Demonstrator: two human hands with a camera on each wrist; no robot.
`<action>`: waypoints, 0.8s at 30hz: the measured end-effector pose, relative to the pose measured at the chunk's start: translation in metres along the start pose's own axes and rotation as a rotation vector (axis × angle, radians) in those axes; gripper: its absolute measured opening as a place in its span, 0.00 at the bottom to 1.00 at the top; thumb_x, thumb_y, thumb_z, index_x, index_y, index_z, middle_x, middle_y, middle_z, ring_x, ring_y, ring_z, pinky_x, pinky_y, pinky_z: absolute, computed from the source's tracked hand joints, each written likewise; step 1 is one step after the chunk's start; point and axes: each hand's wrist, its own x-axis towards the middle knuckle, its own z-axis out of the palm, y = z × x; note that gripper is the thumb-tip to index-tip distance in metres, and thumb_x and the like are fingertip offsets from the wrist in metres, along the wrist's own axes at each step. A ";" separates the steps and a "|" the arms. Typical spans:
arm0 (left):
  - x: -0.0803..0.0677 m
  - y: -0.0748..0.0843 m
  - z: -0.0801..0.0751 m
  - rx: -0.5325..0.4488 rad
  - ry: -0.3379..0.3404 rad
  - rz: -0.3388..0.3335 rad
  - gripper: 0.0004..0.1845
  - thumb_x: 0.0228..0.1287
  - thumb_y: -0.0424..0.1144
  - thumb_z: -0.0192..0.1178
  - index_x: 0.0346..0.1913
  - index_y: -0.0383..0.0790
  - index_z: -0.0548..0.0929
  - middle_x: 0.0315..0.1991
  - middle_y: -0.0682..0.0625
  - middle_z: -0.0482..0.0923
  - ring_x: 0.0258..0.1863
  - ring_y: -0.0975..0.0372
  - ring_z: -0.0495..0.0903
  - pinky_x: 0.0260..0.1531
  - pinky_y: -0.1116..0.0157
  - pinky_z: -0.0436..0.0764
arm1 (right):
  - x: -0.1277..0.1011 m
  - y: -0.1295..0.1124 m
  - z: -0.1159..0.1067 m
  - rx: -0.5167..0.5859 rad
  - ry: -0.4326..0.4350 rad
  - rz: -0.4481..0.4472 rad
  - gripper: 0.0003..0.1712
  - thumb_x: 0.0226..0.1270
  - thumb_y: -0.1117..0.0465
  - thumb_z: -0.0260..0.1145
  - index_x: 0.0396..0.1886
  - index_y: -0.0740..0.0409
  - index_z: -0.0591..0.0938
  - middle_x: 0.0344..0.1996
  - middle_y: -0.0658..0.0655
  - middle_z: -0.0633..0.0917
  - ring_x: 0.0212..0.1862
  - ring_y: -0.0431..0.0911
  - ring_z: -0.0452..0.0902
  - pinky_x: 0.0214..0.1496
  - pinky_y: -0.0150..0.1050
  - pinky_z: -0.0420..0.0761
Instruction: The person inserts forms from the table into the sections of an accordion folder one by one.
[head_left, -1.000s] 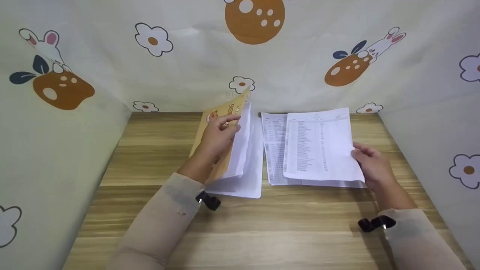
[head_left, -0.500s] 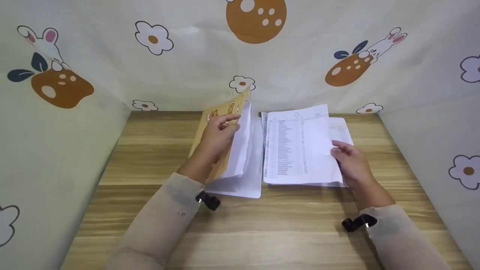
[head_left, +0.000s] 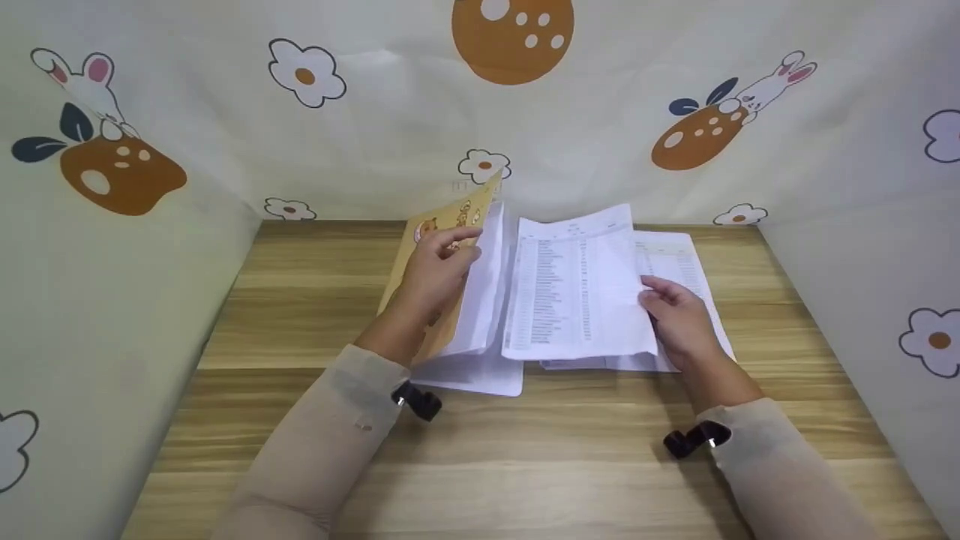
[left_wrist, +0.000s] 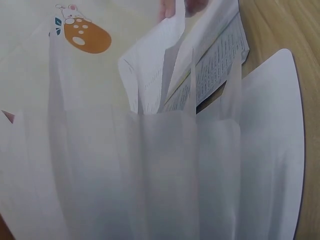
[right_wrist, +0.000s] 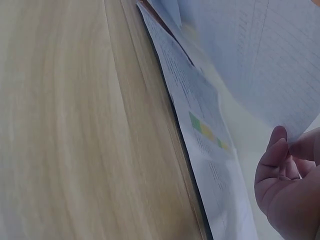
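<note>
My left hand (head_left: pixel 436 271) grips the orange, cartoon-printed cover of a file folder (head_left: pixel 454 216), which stands partly raised. Inside are several whitish, translucent pockets (left_wrist: pixel 165 170), spread apart in the left wrist view. My right hand (head_left: pixel 679 319) pinches the right edge of a printed paper sheet (head_left: pixel 577 292) between thumb and fingers. The sheet is lifted and slightly bent, its left edge by the folder's right side; whether it is inside a pocket I cannot tell. Below it lie more printed sheets (head_left: pixel 667 247), partly covered.
A wood-grain table (head_left: pixel 585 450) carries the folder and papers. Patterned cloth walls (head_left: pixel 390 112) with flowers and rabbits enclose it at the back and both sides. Each wrist has a small black camera mount (head_left: pixel 418 401) strapped on.
My right hand has carried the pinched sheet leftward, from above the other papers to the folder's right side, uncovering more of the sheets beneath. The left hand and folder stay put.
</note>
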 end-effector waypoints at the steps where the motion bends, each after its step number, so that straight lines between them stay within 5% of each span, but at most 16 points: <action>1: 0.000 0.000 0.000 0.002 0.003 0.001 0.18 0.69 0.47 0.66 0.60 0.60 0.90 0.64 0.53 0.77 0.48 0.60 0.77 0.48 0.64 0.80 | 0.000 0.000 0.001 0.001 -0.006 0.004 0.28 0.80 0.64 0.62 0.76 0.68 0.72 0.38 0.42 0.83 0.42 0.34 0.81 0.46 0.27 0.84; 24: -0.001 0.000 0.004 0.003 0.005 -0.002 0.19 0.69 0.46 0.66 0.61 0.56 0.90 0.62 0.51 0.78 0.50 0.59 0.75 0.49 0.62 0.78 | 0.000 -0.001 0.029 -0.062 -0.041 0.003 0.27 0.80 0.62 0.63 0.74 0.66 0.75 0.38 0.42 0.83 0.41 0.34 0.81 0.45 0.27 0.83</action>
